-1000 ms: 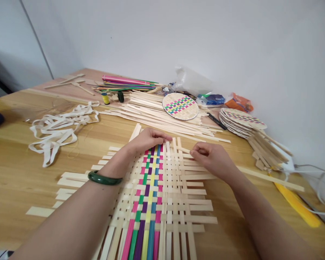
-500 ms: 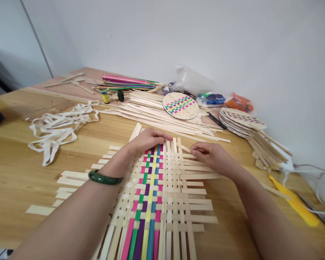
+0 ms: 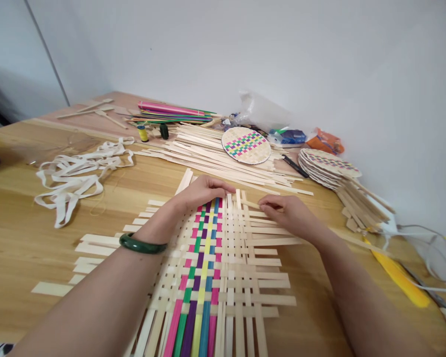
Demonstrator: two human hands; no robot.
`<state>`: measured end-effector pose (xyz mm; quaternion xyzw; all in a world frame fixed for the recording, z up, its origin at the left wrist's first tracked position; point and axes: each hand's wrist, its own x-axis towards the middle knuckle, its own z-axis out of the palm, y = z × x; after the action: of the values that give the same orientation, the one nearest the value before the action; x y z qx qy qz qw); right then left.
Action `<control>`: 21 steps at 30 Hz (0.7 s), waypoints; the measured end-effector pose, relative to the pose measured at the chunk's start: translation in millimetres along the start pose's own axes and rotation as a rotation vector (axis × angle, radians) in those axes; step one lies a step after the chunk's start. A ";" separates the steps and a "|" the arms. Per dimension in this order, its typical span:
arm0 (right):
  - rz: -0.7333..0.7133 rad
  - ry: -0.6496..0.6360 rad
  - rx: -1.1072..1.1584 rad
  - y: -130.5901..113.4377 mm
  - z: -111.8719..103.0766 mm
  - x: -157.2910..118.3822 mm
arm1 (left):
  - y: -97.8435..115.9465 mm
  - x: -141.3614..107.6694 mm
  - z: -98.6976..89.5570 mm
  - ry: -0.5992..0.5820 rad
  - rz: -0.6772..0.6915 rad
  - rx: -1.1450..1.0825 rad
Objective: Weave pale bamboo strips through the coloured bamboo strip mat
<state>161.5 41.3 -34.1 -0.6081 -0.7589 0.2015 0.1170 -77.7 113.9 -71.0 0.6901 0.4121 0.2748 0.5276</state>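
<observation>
A woven mat [image 3: 217,243] of pale, flat bamboo-like strips lies on the table before me, with pink, green, purple, yellow and blue strips running lengthwise through its middle. My left hand [image 3: 206,191] rests at its far edge, thumb and index finger closed on the strip ends there; its other fingers are hidden. To the right, my right hand [image 3: 284,210] pinches a narrow pale strip [image 3: 250,204], whose tip reaches in among the lengthwise strips. The strip's tail [image 3: 357,241] shows beyond my right wrist. A green bangle [image 3: 143,244] circles my left forearm.
Loose pale strips [image 3: 208,156] lie behind the mat, a round woven fan panel [image 3: 246,145] on top. Fans [image 3: 329,166] are stacked at right, near a yellow tassel [image 3: 401,280] and cables. White ribbon [image 3: 69,183] lies left. Thread spools [image 3: 142,134] and coloured strips [image 3: 171,110] stand farther back.
The narrow strip in my right hand now lies flatter, and more of its tail shows at the right. My left hand stays at the mat's far edge. The view shifts slightly.
</observation>
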 end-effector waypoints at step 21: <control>-0.332 0.177 -0.021 24.5 21.7 16.1 | -0.7 -0.1 3.4 0.022 0.089 0.078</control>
<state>170.0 57.7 -65.5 -0.4911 -0.8376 0.1173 0.2084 -75.2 112.2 -72.6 0.7247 0.3972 0.2895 0.4830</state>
